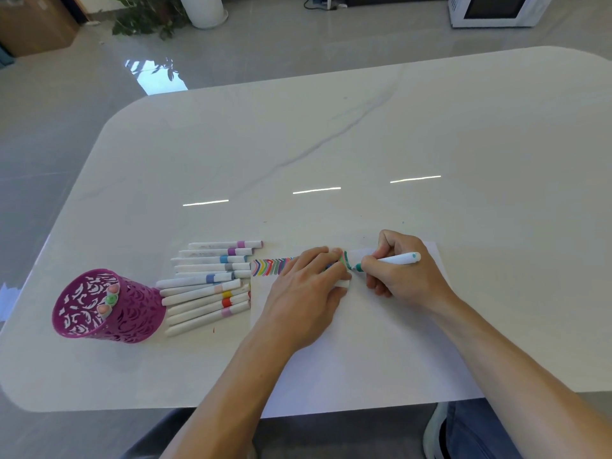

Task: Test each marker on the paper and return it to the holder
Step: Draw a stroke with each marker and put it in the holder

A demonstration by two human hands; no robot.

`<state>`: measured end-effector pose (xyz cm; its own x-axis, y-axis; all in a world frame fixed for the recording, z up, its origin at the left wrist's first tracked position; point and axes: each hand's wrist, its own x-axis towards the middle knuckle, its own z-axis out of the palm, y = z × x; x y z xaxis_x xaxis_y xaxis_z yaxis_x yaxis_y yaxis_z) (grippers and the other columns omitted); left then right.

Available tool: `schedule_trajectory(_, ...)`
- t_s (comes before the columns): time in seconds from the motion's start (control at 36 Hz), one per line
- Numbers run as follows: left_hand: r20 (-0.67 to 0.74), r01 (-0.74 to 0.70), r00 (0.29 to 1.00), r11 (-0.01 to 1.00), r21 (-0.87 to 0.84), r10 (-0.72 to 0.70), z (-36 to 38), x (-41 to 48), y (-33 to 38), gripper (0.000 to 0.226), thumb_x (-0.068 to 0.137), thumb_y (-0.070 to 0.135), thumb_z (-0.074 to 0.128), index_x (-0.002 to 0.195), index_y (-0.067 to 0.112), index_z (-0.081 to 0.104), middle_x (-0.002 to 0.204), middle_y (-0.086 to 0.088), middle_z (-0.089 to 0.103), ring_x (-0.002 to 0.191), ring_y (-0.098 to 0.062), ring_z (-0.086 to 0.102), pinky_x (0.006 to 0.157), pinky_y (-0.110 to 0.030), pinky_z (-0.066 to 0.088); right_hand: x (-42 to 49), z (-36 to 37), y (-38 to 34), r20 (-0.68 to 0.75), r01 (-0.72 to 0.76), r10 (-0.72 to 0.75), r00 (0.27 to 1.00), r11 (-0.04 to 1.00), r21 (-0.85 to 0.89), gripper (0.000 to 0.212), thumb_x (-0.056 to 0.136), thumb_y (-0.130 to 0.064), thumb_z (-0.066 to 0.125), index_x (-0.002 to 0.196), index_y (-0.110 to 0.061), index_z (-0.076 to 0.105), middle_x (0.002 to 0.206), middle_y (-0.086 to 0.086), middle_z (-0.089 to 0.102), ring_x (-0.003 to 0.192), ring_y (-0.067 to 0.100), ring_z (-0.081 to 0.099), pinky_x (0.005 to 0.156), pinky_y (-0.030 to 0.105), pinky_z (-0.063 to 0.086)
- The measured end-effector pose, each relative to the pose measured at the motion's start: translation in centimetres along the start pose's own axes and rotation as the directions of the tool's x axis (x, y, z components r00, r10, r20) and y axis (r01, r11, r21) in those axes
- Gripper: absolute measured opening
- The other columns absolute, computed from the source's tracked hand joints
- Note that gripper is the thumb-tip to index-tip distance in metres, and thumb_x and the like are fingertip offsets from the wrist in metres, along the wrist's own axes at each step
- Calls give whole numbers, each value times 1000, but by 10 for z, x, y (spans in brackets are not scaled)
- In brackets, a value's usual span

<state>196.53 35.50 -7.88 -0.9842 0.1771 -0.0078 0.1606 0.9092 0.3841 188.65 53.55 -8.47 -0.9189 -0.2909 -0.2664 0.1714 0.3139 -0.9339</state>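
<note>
My right hand (402,271) grips a white marker with a teal tip (397,259), its tip touching the white paper (364,342) at the end of a row of coloured chevron strokes (271,266). My left hand (308,286) lies flat on the paper and holds a white cap (342,283) under its fingers. Several capped white markers (208,286) lie in a pile on the table left of the paper. The purple cut-out holder (106,306) stands further left with three markers in it.
The white marble table (331,144) has rounded corners; its near edge runs under my forearms, and the paper overhangs it. On the floor beyond are a potted plant (149,14), a white pot (203,9) and a white appliance (496,9).
</note>
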Motion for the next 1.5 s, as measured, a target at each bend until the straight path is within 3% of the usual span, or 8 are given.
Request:
schedule_trajectory(0.31,-48,9,999,998,-68,-12,4,0,0,20,95,26,61,114,24,67,142,11,54,140,-16,39,112,-32,33,-1,-3,1,15,12,-12,1000,1000,2,24,68,-25,66,69,-17,44,56,11,69,44,18,58,40,22,42)
schedule_trajectory(0.53,-6,122,991,948,-294,-130,-4,1,-1,20,96,28,64,115,26,70,146,18,50,137,-3,36,113,-19,25,-6,-12,-8,-90,65,-44,995,967,245,15,78,-15,65,75,-12,51,63,16,69,49,25,56,45,30,43)
schedule_trajectory(0.67,0,195,977,903,-382,-211,-11,2,-3,17,97,30,61,113,27,67,142,27,49,116,5,51,92,2,29,-16,-18,-27,-133,118,-83,988,952,282,11,81,-18,69,84,-14,59,67,13,70,54,24,58,48,28,45)
schedule_trajectory(0.89,-171,195,936,857,-476,-308,-22,2,-4,15,98,32,60,110,36,68,106,23,64,100,3,58,81,-11,42,-33,-22,-43,-160,173,-145,976,969,176,5,91,-15,77,91,-20,80,74,1,74,63,16,67,59,23,54)
schedule_trajectory(1.06,-119,230,920,759,-609,-374,-30,-3,1,20,100,32,58,115,37,70,81,15,68,79,-6,65,77,-31,55,-36,-18,-57,-138,141,-109,984,959,247,19,102,-21,64,94,-10,77,80,7,76,67,21,71,61,28,58)
schedule_trajectory(1.17,-63,237,927,706,-667,-371,-35,-4,5,18,101,25,57,112,30,70,83,15,73,77,-7,69,83,-43,57,-37,-12,-62,-118,201,-179,977,956,214,17,103,-22,62,94,-9,67,84,11,78,70,28,74,63,29,60)
schedule_trajectory(1.33,-46,239,923,661,-712,-383,-36,-6,10,15,101,20,57,107,29,67,88,14,75,80,-10,71,85,-46,57,-38,-8,-64,-102,226,-208,973,946,230,16,102,-19,63,94,-5,65,81,11,77,68,28,73,63,29,59)
schedule_trajectory(1.5,-49,214,942,706,-675,-333,-37,-7,16,17,102,23,56,105,37,65,89,21,73,81,-1,69,81,-35,57,-38,-4,-62,-60,189,-180,982,957,220,14,102,-11,63,94,0,64,77,14,75,66,26,72,61,28,58)
